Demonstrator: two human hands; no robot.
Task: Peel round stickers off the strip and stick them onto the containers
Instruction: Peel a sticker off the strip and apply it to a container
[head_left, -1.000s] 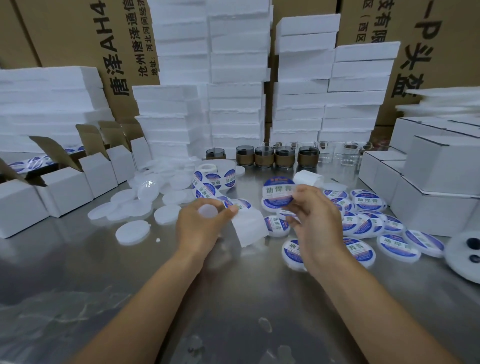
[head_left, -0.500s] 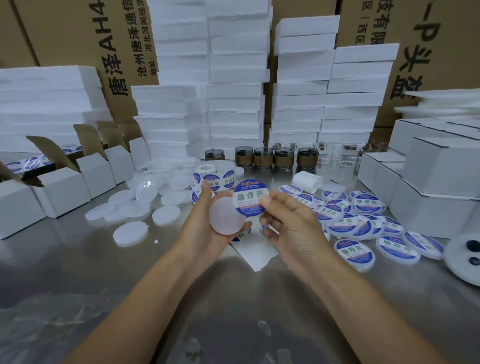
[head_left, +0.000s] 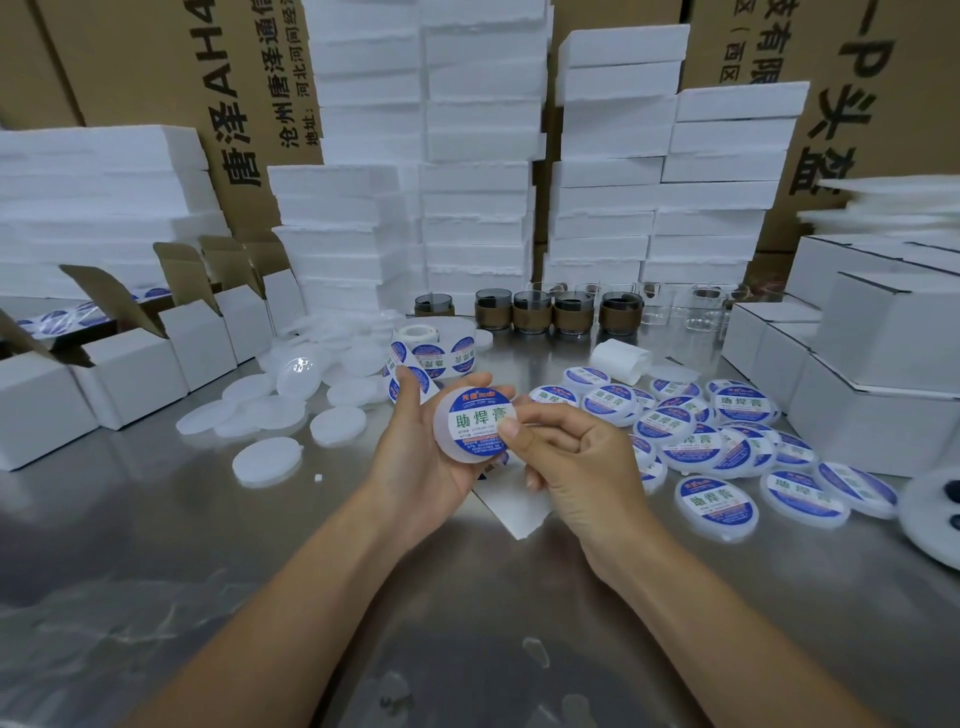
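Observation:
My left hand (head_left: 415, 462) holds a round translucent white lid (head_left: 470, 423) up over the steel table (head_left: 208, 545), fingers curled round its edge. A blue-and-white round sticker (head_left: 480, 415) lies on the lid's face. My right hand (head_left: 576, 462) presses its thumb on the sticker's lower right edge, the other fingers curled. The sticker strip (head_left: 431, 356) runs from its roll behind my left hand, and its bare white backing (head_left: 514, 512) lies under my hands. Several labelled lids (head_left: 711, 441) lie to the right; several plain lids (head_left: 270, 410) lie to the left.
Open white cartons (head_left: 130, 364) stand at the left, closed white boxes (head_left: 857, 374) at the right. Stacked foam blocks (head_left: 467, 182) and brown cardboard boxes fill the back. Dark jars (head_left: 530, 309) and clear glass jars (head_left: 696, 306) line the far table. A white roll (head_left: 621, 358) lies nearby.
A second ago my right hand lifted a sticker off the strip. It carried the sticker to the plain lid in my left hand, and the sticker now lies flat on the lid.

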